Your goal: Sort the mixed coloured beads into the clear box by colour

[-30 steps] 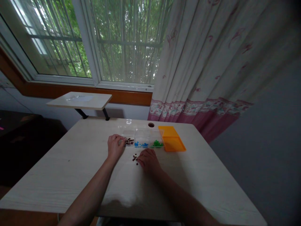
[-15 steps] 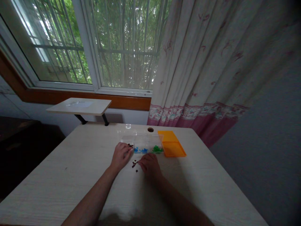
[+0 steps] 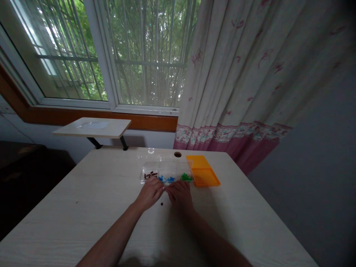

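Note:
A clear compartment box (image 3: pixel 167 168) lies on the pale wooden table (image 3: pixel 83 207). It holds dark brown pieces (image 3: pixel 150 174) at the left, blue pieces (image 3: pixel 167 179) in the middle and green pieces (image 3: pixel 186 177) at the right. My left hand (image 3: pixel 150 193) and my right hand (image 3: pixel 180 193) rest side by side just in front of the box, fingertips meeting, fingers curled down over the spot where loose dark pieces lay. One dark piece (image 3: pixel 161 203) lies on the table between the hands. What the fingers hold is hidden.
An orange lid (image 3: pixel 203 175) lies right of the box. A cable hole (image 3: pixel 177 154) sits near the table's far edge. A small raised shelf (image 3: pixel 91 128) stands at the back left below the window. A curtain (image 3: pixel 236 92) hangs at the right.
My left hand has come from the brown compartment down to the loose dark pieces, meeting my right hand. Most loose pieces are now covered; one remains visible.

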Tool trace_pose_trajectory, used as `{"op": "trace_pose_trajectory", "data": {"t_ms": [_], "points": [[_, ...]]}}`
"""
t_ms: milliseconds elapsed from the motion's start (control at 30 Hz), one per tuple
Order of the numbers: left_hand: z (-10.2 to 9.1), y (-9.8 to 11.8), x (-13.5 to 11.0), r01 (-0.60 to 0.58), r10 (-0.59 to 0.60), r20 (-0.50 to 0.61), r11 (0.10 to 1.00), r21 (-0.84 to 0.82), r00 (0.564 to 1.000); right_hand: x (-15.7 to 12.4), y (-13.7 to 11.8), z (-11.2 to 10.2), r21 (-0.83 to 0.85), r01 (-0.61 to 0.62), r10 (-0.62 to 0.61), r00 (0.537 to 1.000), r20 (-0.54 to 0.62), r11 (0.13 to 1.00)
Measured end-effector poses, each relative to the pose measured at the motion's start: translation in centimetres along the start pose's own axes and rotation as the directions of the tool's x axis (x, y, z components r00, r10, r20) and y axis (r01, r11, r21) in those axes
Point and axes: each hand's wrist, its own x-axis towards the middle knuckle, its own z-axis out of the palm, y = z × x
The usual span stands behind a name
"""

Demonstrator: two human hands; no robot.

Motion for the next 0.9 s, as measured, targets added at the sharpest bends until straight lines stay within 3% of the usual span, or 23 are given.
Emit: {"op": "trace_pose_trajectory", "data": {"t_ms": [200, 333, 500, 567, 733, 900], "points": [[0.0, 0.0, -0.1, -0.017, 0.016, -0.021, 0.999, -0.03, 1.0, -0.1, -0.2, -0.2, 0.004, -0.045, 0.045, 0.998, 0.046, 0.999], [-0.5, -1.0, -0.1, 0.053, -0.052, -0.144, 0.999, 0.002, 0.988, -0.5, -0.1, 0.2, 0.05, -0.069, 0.06, 0.987, 0.152, 0.996], [-1.4, -2.8, -0.1, 0.214, -0.192, -0.307, 0.976, 0.037, 0.932, -1.1, -0.2, 0.7, 0.16, 0.032, -0.094, 0.911, 0.401, 0.987], [-1.7, -3.3, -0.2, 0.26, -0.228, -0.349, 0.964, 0.047, 0.909, -1.2, -0.3, 0.9, 0.157, 0.033, -0.103, 0.88, 0.463, 0.987], [-1.9, -4.2, -0.3, 0.343, -0.29, -0.396, 0.937, 0.069, 0.871, -1.1, -0.8, 0.8, 0.123, -0.012, -0.052, 0.863, 0.503, 0.992], [-1.7, -5.0, -0.6, 0.38, -0.301, -0.405, 0.916, 0.131, 0.864, -1.2, -0.6, 1.0, 0.096, -0.02, -0.032, 0.862, 0.506, 0.995]]}}
